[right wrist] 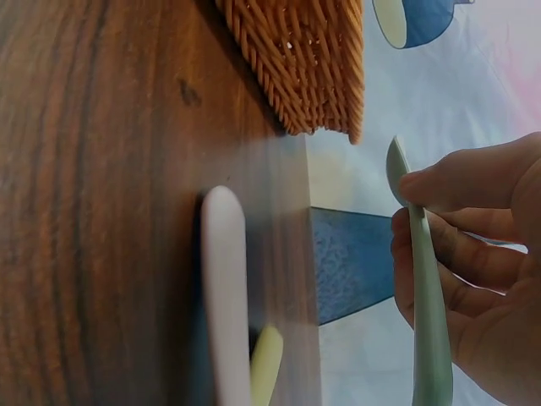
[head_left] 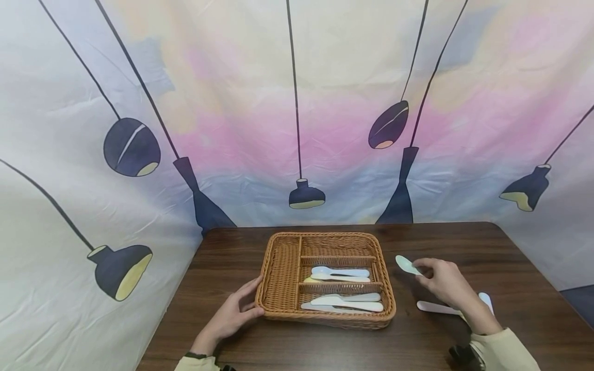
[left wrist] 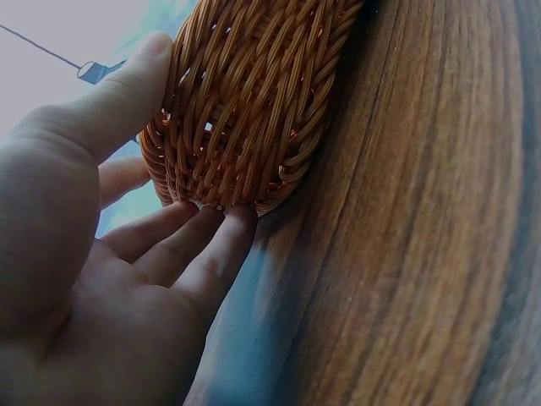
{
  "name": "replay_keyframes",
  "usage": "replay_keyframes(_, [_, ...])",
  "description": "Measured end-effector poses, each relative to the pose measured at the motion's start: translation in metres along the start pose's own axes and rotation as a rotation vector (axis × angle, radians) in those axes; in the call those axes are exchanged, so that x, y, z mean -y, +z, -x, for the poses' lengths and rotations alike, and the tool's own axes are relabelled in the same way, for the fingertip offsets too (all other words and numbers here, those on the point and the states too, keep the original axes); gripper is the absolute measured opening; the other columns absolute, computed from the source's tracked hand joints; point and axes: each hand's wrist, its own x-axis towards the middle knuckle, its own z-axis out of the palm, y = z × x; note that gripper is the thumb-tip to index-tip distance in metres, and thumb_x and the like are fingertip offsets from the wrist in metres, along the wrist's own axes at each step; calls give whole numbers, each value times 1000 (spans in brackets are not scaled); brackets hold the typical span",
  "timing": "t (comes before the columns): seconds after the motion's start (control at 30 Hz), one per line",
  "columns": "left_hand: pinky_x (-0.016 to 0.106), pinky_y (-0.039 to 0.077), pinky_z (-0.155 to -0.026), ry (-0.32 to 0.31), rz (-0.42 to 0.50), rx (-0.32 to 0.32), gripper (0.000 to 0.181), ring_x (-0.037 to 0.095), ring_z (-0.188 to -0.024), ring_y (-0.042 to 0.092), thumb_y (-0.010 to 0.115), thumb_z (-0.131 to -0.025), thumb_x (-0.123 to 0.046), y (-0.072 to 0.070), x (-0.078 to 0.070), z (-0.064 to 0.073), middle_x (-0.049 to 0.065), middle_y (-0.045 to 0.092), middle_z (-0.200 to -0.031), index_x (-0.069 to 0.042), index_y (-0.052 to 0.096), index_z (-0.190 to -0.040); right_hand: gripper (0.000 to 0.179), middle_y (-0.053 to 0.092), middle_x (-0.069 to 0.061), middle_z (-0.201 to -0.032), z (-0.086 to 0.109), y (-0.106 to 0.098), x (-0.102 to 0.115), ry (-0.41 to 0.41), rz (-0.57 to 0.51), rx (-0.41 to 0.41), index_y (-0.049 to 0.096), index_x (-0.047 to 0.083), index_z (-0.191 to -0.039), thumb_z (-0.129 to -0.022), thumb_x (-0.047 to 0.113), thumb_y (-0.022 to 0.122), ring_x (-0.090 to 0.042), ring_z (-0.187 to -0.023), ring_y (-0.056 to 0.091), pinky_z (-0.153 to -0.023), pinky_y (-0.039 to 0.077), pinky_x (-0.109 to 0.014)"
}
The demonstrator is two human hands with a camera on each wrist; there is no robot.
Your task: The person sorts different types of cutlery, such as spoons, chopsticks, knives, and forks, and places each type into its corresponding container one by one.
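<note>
A brown woven basket with compartments (head_left: 280,273) stands on the table. My left hand (head_left: 227,317) rests against its left front corner, the thumb on one side and fairly straight fingers (left wrist: 203,254) on the other. To the right of the basket, my right hand (head_left: 447,283) pinches a pale green spoon (head_left: 406,265) near its bowl, above the table. In the right wrist view the spoon's handle (right wrist: 431,313) runs back under the palm. Several spoons (head_left: 341,271) lie in the middle right compartment. Several knives (head_left: 348,304) lie in the front one.
Beneath my right forearm, a pale pink handle (right wrist: 226,288) and a yellow handle (right wrist: 266,364) lie on the dark wooden table (head_left: 297,348). A whitish piece (head_left: 486,301) shows beyond the wrist. A cloth printed with lamps (head_left: 260,129) hangs behind the table.
</note>
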Motion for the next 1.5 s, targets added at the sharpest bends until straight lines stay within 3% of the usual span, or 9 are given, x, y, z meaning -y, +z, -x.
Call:
replay_keyframes(0.73, [33,49,-104,-8,-9,-3,80,44,-142,25,72,-88,-14,-1,0,-1,23,19,-159,-9,27,-155,28,71,-7,-92,-14,10,30,-81,-47,-29,70,4,-112,-85,7,71,-13,-74,65,-54,50,-24])
replay_keyframes(1.5, [31,49,-103,-9,-12,0,79,44,-142,24,71,-89,-13,0,1,0,23,19,-159,-8,27,-155,26,69,1,-92,-28,23,70,-255,-74,-56,72,10,-110,-84,9,74,-7,-74,62,-57,51,-21])
